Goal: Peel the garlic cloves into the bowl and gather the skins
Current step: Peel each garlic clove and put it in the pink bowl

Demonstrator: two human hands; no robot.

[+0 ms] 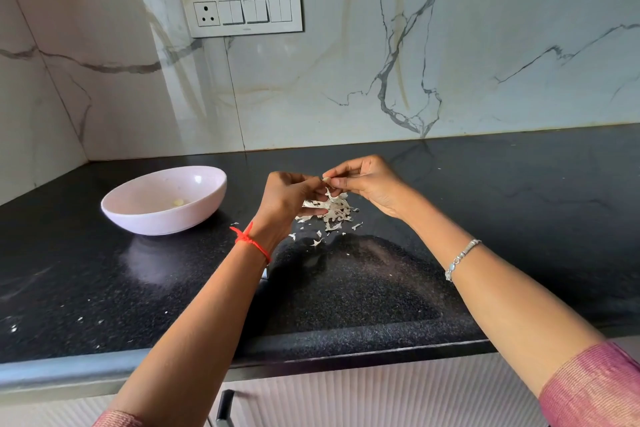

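Your left hand (292, 196) and right hand (363, 180) meet above the pile of skins (332, 213) on the black counter (485, 218), both pinching one garlic clove (326, 179) with curled fingers. The pink bowl (138, 218), well apart at left, holds one peeled clove (178, 202).

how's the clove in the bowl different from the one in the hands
The bowl clove lies loose in the pink bowl; the held clove is pinched between the left hand and right hand, above the skins. The bowl clove looks bare and yellowish; the held clove has papery skin hanging from it. The bowl clove shows whole; fingers hide most of the held clove. Both are small and pale.
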